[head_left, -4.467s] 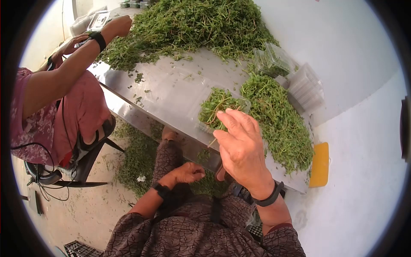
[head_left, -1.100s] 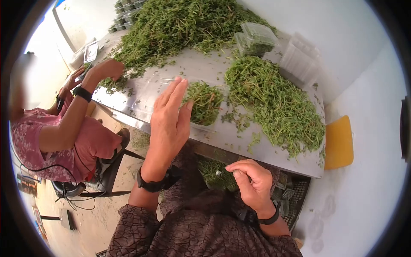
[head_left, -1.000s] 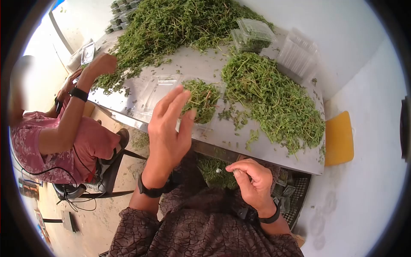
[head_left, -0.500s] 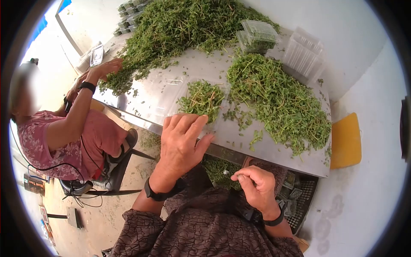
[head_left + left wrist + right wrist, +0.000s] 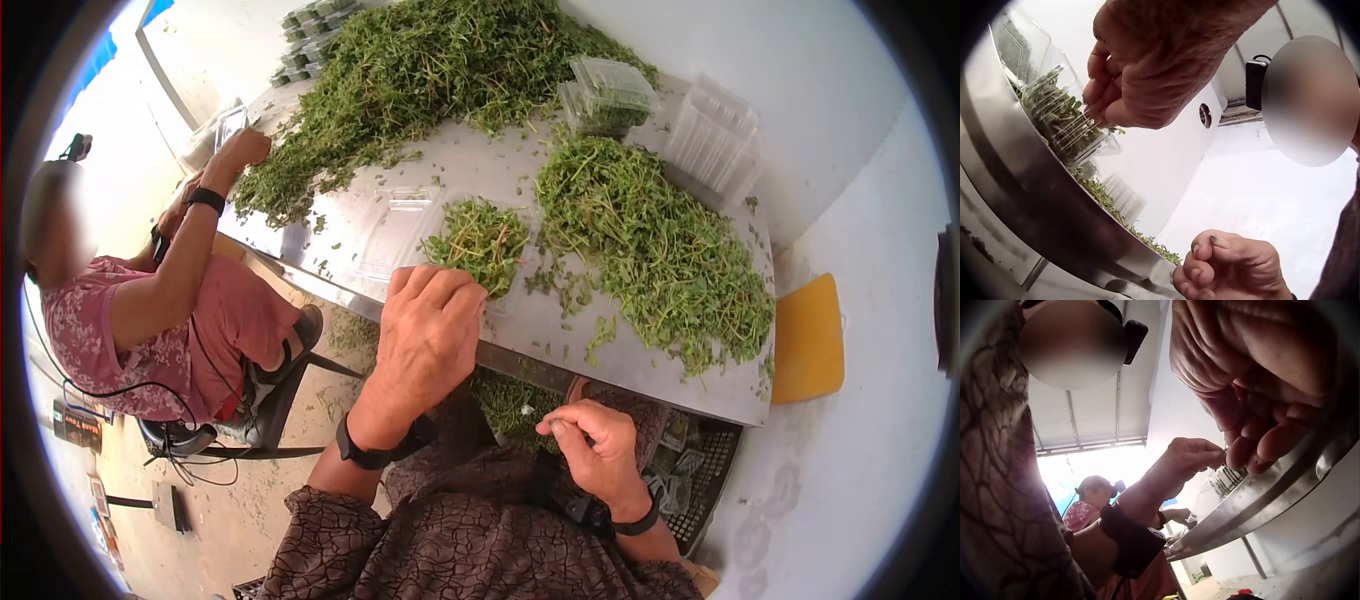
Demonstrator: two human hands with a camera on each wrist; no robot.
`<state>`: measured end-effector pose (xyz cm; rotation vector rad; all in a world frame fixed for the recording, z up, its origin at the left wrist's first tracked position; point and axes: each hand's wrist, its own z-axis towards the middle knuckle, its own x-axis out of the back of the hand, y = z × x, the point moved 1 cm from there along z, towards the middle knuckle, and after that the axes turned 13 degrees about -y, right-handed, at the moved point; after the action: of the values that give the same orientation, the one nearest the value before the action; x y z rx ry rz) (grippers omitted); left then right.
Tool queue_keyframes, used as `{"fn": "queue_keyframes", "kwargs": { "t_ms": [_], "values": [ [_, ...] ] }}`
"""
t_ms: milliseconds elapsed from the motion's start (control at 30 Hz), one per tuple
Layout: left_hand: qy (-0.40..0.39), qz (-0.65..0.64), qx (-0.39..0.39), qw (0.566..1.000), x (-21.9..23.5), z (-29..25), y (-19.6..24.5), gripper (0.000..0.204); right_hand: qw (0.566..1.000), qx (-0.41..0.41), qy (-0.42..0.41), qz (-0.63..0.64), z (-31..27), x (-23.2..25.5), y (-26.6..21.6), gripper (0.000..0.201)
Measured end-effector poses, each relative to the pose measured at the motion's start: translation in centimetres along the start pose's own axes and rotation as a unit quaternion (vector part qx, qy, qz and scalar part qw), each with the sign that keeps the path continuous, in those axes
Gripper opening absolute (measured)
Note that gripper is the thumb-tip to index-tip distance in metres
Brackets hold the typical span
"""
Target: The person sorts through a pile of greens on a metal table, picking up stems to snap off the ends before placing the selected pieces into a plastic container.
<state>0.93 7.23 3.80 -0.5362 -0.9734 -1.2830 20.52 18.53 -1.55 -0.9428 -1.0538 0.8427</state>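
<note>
An opened clear plastic clamshell box [image 5: 385, 245] lies on the metal table, its lid folded out to the left. Leafy greens [image 5: 480, 240] with some reddish stems fill its base. My left hand [image 5: 430, 325] is at the box's near side, fingers curled and thumb tip drawn in to them. In the left wrist view those fingertips overlap the side of the box, beside the greens [image 5: 1060, 119]; whether they pinch a stem I cannot tell. My right hand [image 5: 600, 450] hovers in front of the table edge, thumb against a bent index finger, with a small dark speck at the fingertip.
A loose pile of greens [image 5: 650, 250] lies right of the box, a far larger heap [image 5: 440, 80] behind. Filled boxes [image 5: 610, 95] and nested empty ones [image 5: 715, 140] stand back right. Another person [image 5: 170, 320] sits working at the left. A black crate [image 5: 710, 470] is below the table.
Over the last second my left hand has drawn back from above the box toward its near edge, and its spread fingers have curled in. The right hand has hardly moved.
</note>
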Motion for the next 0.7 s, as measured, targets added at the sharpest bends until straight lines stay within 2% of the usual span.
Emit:
{"fn": "queue_keyframes", "kwargs": {
  "t_ms": [167, 267, 367, 433, 633, 700],
  "values": [
    [0.012, 0.025, -0.016, 1.0, 0.6, 1.0, -0.4, 0.015, 1.0, -0.012, -0.002, 0.01, -0.1, 0.0, 0.4, 0.007],
    [-0.007, 0.048, -0.004, 0.999, 0.6, 1.6, -0.5, 0.014, 1.0, -0.02, -0.006, 0.019, -0.2, -0.1, 0.6, 0.007],
    [-0.035, 0.021, -0.019, 0.999, 0.6, 2.0, -0.7, 0.011, 1.0, -0.014, -0.004, 0.028, -0.2, -0.3, 0.7, 0.006],
    [-0.036, -0.048, 0.007, 0.998, 1.1, 1.8, -0.9, 0.013, 0.999, -0.023, -0.006, 0.021, -0.3, 0.0, 0.6, 0.006],
    [-0.105, -0.039, 0.014, 0.994, 1.8, 0.8, -0.4, 0.024, 0.999, -0.033, -0.006, 0.019, -0.2, 0.2, 0.9, 0.005],
    [-0.096, -0.04, 0.017, 0.994, 1.5, 0.6, -0.5, 0.023, 0.999, -0.037, -0.009, 0.021, -0.2, 0.1, 1.1, 0.005]
  ]
}}
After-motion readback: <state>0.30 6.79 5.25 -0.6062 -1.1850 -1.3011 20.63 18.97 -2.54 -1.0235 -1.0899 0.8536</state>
